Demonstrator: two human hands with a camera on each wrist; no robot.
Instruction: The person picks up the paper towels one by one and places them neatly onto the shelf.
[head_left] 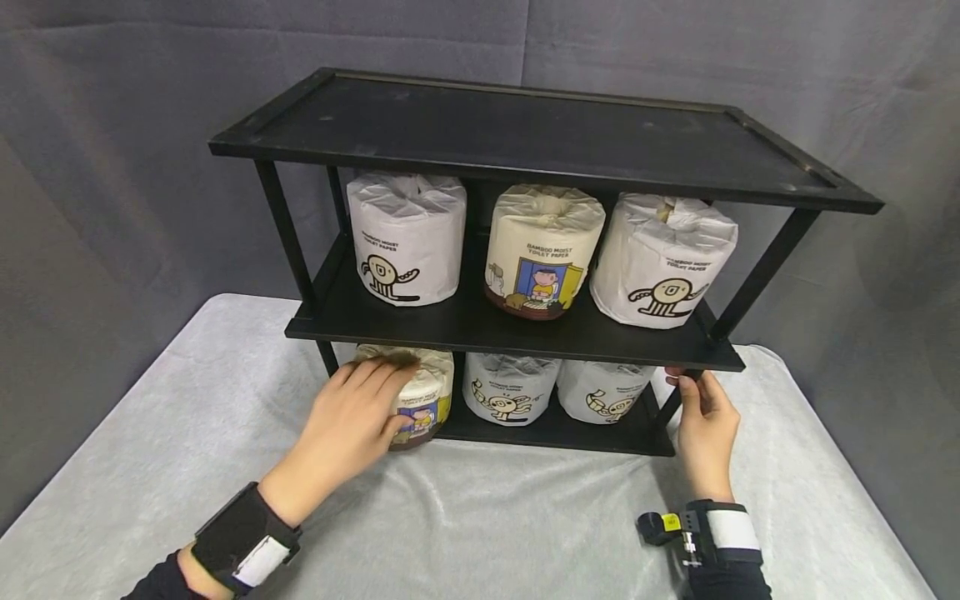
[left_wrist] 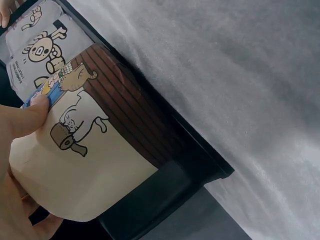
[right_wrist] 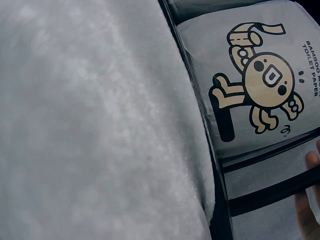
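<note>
My left hand point(head_left: 357, 415) holds a cream wrapped toilet paper roll point(head_left: 433, 392) at the left end of the bottom shelf. In the left wrist view its thumb point(left_wrist: 37, 111) presses on the printed front, while the other fingers go round the far side. The roll's brown base point(left_wrist: 131, 110) is by the shelf's front edge. At the right, my right hand point(head_left: 707, 421) grips the front post point(head_left: 670, 407) of the black rack point(head_left: 525, 337). Its fingers point(right_wrist: 312, 162) show beside that post in the right wrist view.
Beside the held roll stand a white roll point(head_left: 504, 390) and another white roll point(head_left: 604, 392). The middle shelf carries a white roll point(head_left: 407, 237), a cream roll point(head_left: 544, 250) and a white roll point(head_left: 663, 262). A pale cloth point(head_left: 480, 525) covers the table; grey fabric point(head_left: 637, 50) hangs behind.
</note>
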